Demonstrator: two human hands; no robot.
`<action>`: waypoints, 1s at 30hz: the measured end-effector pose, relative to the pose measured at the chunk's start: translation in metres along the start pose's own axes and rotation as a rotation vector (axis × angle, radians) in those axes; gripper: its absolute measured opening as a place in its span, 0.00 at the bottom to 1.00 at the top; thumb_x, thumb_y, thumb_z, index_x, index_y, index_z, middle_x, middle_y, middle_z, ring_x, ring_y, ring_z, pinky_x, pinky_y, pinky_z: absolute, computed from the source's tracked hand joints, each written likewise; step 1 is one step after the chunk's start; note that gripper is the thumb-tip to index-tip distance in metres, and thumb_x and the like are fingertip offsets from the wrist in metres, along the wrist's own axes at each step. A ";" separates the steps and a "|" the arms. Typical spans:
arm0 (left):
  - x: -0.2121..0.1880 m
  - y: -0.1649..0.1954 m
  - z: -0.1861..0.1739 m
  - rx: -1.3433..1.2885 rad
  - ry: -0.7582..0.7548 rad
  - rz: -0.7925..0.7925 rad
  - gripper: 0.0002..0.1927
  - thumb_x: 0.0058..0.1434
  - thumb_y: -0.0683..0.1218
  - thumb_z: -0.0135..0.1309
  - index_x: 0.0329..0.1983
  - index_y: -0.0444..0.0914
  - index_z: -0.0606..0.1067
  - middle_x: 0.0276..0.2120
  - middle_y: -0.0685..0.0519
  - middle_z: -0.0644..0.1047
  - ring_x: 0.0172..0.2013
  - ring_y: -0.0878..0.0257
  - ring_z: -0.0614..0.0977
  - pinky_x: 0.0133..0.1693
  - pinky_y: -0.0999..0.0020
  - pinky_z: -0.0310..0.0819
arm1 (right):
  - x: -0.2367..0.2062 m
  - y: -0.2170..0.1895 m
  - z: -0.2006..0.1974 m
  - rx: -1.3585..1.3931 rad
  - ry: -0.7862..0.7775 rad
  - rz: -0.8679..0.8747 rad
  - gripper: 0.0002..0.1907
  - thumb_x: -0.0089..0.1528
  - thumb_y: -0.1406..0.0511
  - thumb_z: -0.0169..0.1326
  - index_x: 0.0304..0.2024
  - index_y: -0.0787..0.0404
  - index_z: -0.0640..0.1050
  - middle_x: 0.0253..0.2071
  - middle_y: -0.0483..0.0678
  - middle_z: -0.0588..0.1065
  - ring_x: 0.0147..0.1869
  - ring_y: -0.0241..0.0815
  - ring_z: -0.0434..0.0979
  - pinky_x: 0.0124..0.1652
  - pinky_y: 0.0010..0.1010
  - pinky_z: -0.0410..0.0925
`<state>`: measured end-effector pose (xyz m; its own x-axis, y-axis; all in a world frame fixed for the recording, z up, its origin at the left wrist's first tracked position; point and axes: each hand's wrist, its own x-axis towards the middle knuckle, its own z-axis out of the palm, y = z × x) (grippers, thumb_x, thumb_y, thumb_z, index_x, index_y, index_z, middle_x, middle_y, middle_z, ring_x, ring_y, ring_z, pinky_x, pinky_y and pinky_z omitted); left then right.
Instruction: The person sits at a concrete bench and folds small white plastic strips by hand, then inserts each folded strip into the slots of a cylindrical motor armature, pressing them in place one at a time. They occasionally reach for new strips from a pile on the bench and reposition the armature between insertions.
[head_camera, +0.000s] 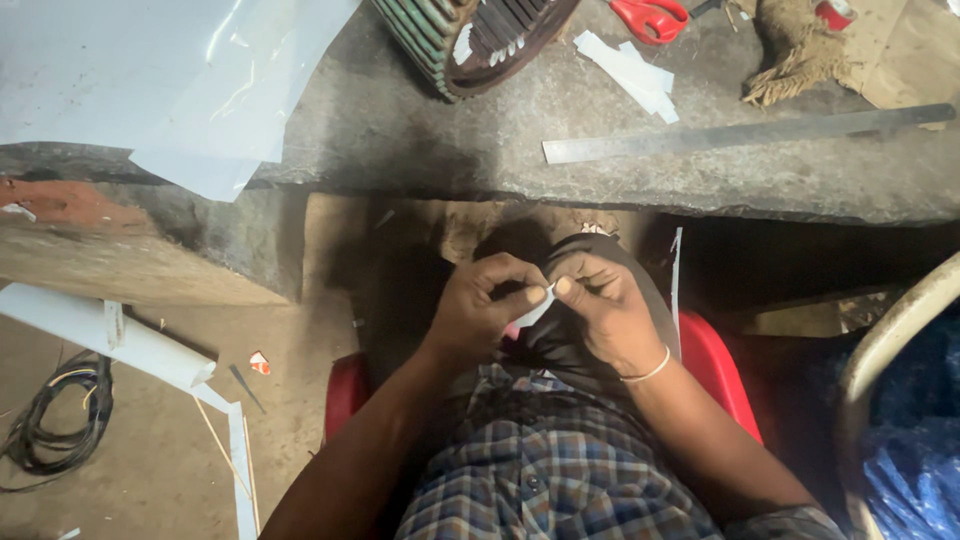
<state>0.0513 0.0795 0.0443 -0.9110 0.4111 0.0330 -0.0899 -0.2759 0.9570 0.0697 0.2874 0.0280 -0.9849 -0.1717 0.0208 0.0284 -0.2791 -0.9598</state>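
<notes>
Both my hands are down in my lap, pinching a small white strip (535, 308) between them. Left hand (480, 310) has it clamped between thumb and fingers, right hand (605, 315) grips the other end. Up on the bench (400, 130) there's a steel ruler (750, 132), red scissors (650, 17) and more white strips (630, 72).

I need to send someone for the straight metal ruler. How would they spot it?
Start at the grey stone workbench. Toward its front right edge lies the metal ruler, a long, flat, dull-grey strip. The white paper strips nearby are short, and the red-handled scissors are bright.
</notes>
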 end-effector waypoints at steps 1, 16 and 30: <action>0.000 0.000 0.000 -0.018 0.000 0.018 0.04 0.61 0.41 0.60 0.37 0.36 0.79 0.31 0.57 0.77 0.26 0.72 0.77 0.25 0.75 0.72 | 0.000 0.001 -0.001 -0.002 -0.023 -0.010 0.04 0.66 0.70 0.58 0.39 0.67 0.79 0.41 0.48 0.78 0.46 0.36 0.75 0.50 0.27 0.67; 0.000 -0.013 -0.004 0.084 -0.052 0.053 0.02 0.62 0.40 0.58 0.37 0.37 0.78 0.32 0.57 0.77 0.29 0.70 0.77 0.30 0.73 0.73 | -0.001 0.008 -0.012 0.119 -0.174 0.055 0.06 0.67 0.69 0.59 0.41 0.67 0.78 0.38 0.45 0.76 0.39 0.32 0.71 0.39 0.22 0.63; 0.009 -0.032 -0.009 -0.059 0.056 0.057 0.05 0.66 0.38 0.56 0.45 0.34 0.77 0.39 0.52 0.80 0.42 0.65 0.81 0.48 0.68 0.77 | 0.002 -0.041 0.002 -0.087 0.255 -0.293 0.16 0.61 0.75 0.62 0.51 0.62 0.77 0.38 0.43 0.77 0.37 0.32 0.76 0.39 0.22 0.70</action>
<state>0.0421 0.0841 0.0118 -0.9364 0.3442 0.0689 -0.0596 -0.3492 0.9351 0.0671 0.2964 0.0677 -0.9602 0.1463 0.2381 -0.2643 -0.1988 -0.9437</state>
